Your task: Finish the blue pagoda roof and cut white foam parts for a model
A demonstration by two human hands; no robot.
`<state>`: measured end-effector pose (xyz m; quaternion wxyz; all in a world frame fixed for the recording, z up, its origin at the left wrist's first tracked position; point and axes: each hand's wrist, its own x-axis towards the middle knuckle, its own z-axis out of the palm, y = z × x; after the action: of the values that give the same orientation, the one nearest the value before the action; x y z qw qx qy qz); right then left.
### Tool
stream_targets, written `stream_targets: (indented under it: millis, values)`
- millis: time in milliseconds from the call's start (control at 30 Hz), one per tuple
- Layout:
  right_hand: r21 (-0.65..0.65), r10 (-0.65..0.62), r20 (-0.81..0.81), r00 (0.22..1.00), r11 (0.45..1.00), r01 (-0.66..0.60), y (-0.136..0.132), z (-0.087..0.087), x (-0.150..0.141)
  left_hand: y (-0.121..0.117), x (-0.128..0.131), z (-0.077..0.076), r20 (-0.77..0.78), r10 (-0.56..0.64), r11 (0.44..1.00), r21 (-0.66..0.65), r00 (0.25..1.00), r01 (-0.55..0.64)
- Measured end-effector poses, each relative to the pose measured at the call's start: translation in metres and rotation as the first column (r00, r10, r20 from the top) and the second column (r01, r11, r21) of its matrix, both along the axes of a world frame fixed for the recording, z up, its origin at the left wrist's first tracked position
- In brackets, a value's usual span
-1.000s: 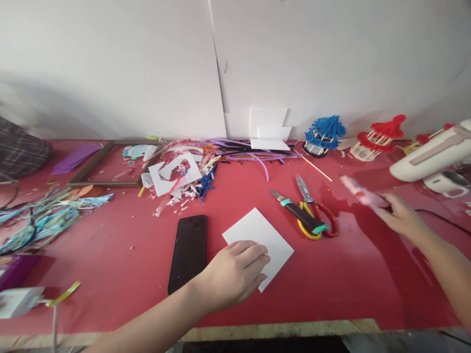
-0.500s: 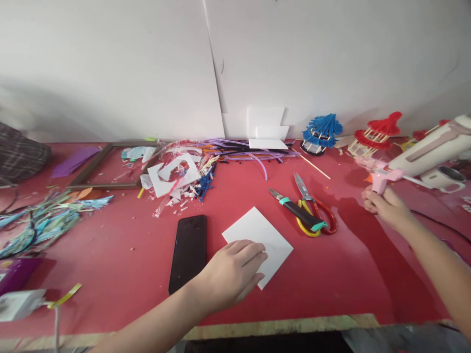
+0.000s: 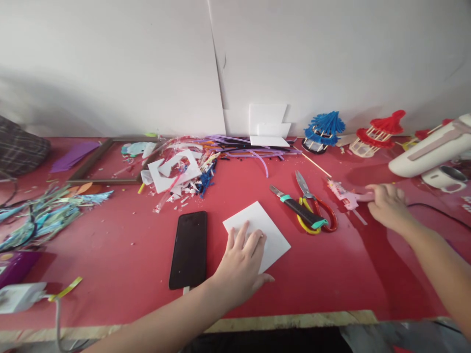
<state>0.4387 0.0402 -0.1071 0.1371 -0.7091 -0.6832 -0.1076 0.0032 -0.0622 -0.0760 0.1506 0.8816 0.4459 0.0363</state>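
Observation:
My left hand lies on a white square board, its fingers spread and stretched over the left part. To the right, my right hand has its fingers curled at the handle end of a pink glue gun. The glue gun lies low on its side on the red table, nozzle end to the left, a glue stick poking out toward me. Between the board and the glue gun lie scissors with red and yellow handles and black-and-teal pliers. A black phone is left of the board.
Purple and black pipe cleaners and paper scraps line the back, beside a brown frame. At the back right stand a blue-roofed model, a red-roofed model, a white cylinder and a mug.
My right hand has brought the glue gun left and down onto the table, turning it on its side. My left hand's fingers have spread out flat on the board.

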Motion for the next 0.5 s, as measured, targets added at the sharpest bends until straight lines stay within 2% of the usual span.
stream_targets:
  millis: [100, 167, 267, 333, 400, 500]
  values:
    - [0.120, 0.055, -0.029, 0.998, 0.991, -0.051, -0.009, 0.015, -0.029, 0.000, -0.002, 0.001, -0.002, -0.036, 0.999, -0.016, 0.999, 0.036]
    - [0.116, 0.192, -0.065, 0.979, 0.976, -0.184, -0.019, 0.019, -0.064, 0.000, -0.006, 0.003, -0.001, -0.072, 0.997, -0.024, 0.997, 0.072]
    - [0.063, 0.385, -0.110, 0.916, 0.923, -0.381, -0.036, 0.015, -0.122, 0.000, -0.012, 0.006, -0.002, -0.127, 0.991, -0.035, 0.992, 0.127]
    - [0.053, 0.438, -0.117, 0.891, 0.899, -0.435, -0.042, 0.006, -0.149, 0.001, -0.014, 0.010, -0.006, -0.161, 0.986, -0.041, 0.987, 0.161]
    - [0.059, 0.457, -0.112, 0.882, 0.889, -0.454, -0.043, -0.004, -0.161, 0.002, -0.016, 0.013, -0.012, -0.191, 0.981, -0.046, 0.982, 0.190]
    - [0.089, 0.475, -0.106, 0.873, 0.879, -0.468, -0.036, -0.015, -0.157, 0.003, -0.017, 0.018, -0.018, -0.227, 0.973, -0.052, 0.974, 0.225]
